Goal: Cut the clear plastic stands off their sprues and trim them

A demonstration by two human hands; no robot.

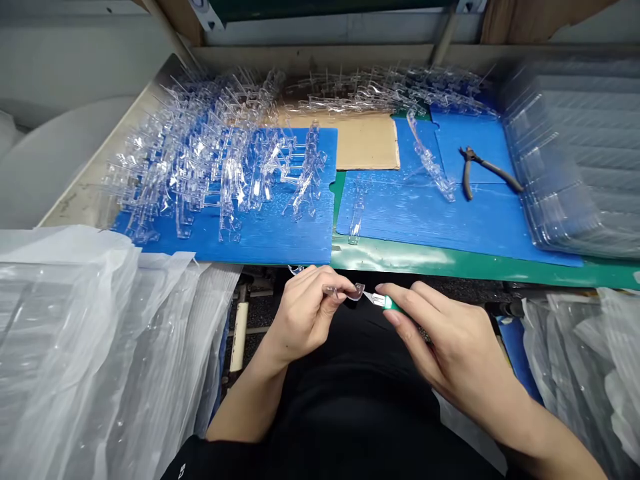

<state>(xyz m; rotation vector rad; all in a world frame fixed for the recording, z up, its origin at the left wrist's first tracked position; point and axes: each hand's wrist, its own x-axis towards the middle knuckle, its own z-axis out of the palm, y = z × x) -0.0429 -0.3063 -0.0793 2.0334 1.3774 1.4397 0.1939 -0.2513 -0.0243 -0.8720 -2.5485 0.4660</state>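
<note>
My left hand (pixel 310 307) is closed on a small clear plastic part (pixel 357 292), whose curved end sticks out to the right past the fingertips. Most of the part is hidden behind the fingers. In my right hand (pixel 440 327) is a utility knife (pixel 384 301) with a green handle, pinched between thumb and fingers. Its blade points left and meets, or nearly meets, the part's end; I cannot tell if they touch. Both hands are in front of the table edge, above my lap.
Many clear plastic parts (pixel 235 160) cover the blue board's left side, more along the back. A single part (pixel 357 213), a longer piece (pixel 430 160) and nippers (pixel 469 172) lie on the right board. Clear trays (pixel 565 160) are stacked right. Wrapped bags (pixel 100 347) flank the left.
</note>
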